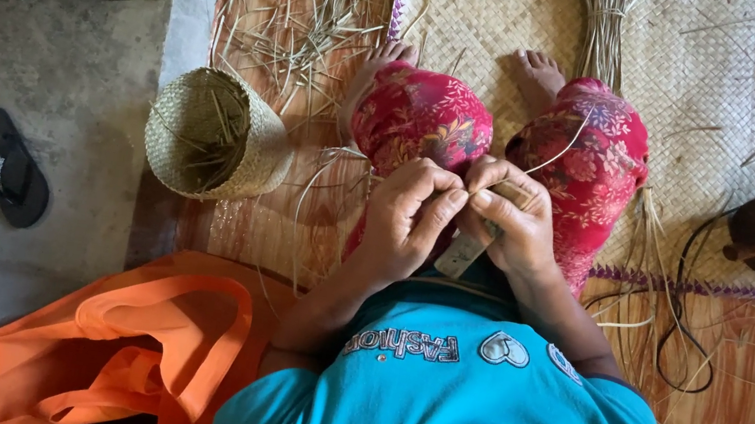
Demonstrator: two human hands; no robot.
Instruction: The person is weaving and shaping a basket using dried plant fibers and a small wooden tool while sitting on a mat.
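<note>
Hands met above red-floral lap: left hand (412, 212) pinched pale straw strand (559, 149), right hand (508, 226) closed on flat strip tool (462, 253). Strand-splitting step apparently in hand; next pull called for steady grip. Woven basket (216, 135) lay left of lap.

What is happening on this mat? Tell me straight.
A person in a teal shirt sits on a woven straw mat, knees drawn up. The left hand and right hand meet in front, pinching a thin pale straw strand. A small round woven basket lies alongside.
</note>
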